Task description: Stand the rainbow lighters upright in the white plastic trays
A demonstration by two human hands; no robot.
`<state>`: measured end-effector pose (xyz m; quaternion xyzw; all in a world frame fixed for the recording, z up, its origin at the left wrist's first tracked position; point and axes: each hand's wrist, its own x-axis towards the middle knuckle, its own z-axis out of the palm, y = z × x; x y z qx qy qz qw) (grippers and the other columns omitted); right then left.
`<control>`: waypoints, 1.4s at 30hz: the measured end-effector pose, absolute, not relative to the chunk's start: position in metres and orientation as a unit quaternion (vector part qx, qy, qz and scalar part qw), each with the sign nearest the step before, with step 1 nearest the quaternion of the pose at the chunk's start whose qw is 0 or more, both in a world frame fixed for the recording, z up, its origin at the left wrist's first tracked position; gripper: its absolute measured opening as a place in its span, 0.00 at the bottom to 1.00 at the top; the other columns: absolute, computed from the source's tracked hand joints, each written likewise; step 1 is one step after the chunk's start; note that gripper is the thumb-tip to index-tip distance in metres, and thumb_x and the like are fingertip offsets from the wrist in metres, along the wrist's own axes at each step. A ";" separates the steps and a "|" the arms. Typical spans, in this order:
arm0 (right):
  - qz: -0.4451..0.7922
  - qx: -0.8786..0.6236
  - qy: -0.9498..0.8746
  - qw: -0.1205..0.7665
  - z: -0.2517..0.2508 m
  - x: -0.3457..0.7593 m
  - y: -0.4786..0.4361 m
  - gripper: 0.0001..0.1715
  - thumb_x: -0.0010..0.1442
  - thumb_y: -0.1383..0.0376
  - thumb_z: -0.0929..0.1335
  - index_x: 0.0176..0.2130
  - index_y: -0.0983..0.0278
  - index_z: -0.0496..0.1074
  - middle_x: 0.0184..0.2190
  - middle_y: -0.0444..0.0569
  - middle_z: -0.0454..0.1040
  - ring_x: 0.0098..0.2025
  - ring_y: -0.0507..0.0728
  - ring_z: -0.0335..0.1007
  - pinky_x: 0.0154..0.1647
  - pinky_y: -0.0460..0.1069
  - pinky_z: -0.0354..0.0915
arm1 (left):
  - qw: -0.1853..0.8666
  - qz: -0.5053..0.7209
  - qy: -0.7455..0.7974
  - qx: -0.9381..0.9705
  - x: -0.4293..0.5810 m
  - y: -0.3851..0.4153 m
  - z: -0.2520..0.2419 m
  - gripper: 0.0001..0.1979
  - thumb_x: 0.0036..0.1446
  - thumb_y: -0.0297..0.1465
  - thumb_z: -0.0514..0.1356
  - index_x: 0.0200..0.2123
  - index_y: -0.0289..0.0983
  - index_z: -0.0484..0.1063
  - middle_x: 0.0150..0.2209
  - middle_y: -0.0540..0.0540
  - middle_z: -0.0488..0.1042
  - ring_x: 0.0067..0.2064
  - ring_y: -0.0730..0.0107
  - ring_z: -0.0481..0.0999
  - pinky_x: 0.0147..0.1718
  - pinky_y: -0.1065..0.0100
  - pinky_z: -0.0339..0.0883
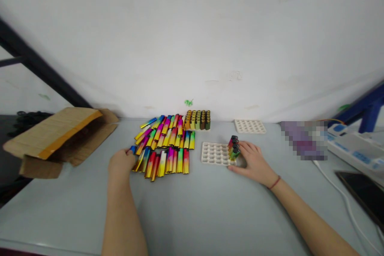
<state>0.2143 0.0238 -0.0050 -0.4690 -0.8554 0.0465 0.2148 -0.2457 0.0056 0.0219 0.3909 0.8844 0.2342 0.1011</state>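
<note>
My left hand point(121, 162) is at the left edge of a pile of shiny rainbow-coloured lighters point(163, 136), its fingers closed on a blue-ended lighter point(132, 149). The hand itself hides most of that piece. In front of me lies a white tray point(214, 154) with rows of holes. Several lighters with dark tops point(234, 148) stand upright along its right end. Around that end curves my right hand point(252, 160), thumb at the front corner and fingers behind, beside the standing lighters.
Behind the pile, a block of upright lighters point(198, 120) stands near the wall. A second white tray point(250, 126) lies at the back. An open cardboard box point(69, 132) is on the left. A power strip point(360, 152), a white cable point(339, 192) and a dark phone point(363, 192) are on the right.
</note>
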 end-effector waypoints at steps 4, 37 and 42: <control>0.044 -0.470 -0.855 0.215 -0.006 0.213 0.024 0.39 0.56 0.43 0.70 0.55 0.67 0.69 0.53 0.63 0.73 0.55 0.71 0.66 0.54 0.63 0.61 | 0.043 0.280 0.908 0.307 -0.224 0.002 0.045 0.17 0.56 0.29 0.53 0.48 0.30 0.71 0.42 0.30 0.77 0.51 0.43 0.75 0.49 0.50 0.67; 0.049 -0.467 -0.856 0.219 -0.005 0.214 0.024 0.39 0.55 0.45 0.71 0.56 0.66 0.68 0.54 0.62 0.73 0.56 0.71 0.65 0.55 0.64 0.61 | 0.604 0.608 0.459 0.237 -0.024 0.012 0.051 0.25 0.54 0.53 0.53 0.20 0.38 0.60 0.13 0.56 0.56 0.14 0.79 0.56 0.15 0.75 0.51; 0.045 -0.467 -0.856 0.219 -0.005 0.214 0.024 0.39 0.55 0.45 0.71 0.56 0.66 0.68 0.54 0.62 0.73 0.56 0.70 0.65 0.55 0.63 0.61 | 0.602 0.578 0.492 0.248 -0.018 0.010 0.045 0.21 0.53 0.46 0.50 0.16 0.38 0.59 0.11 0.56 0.52 0.12 0.81 0.50 0.13 0.75 0.44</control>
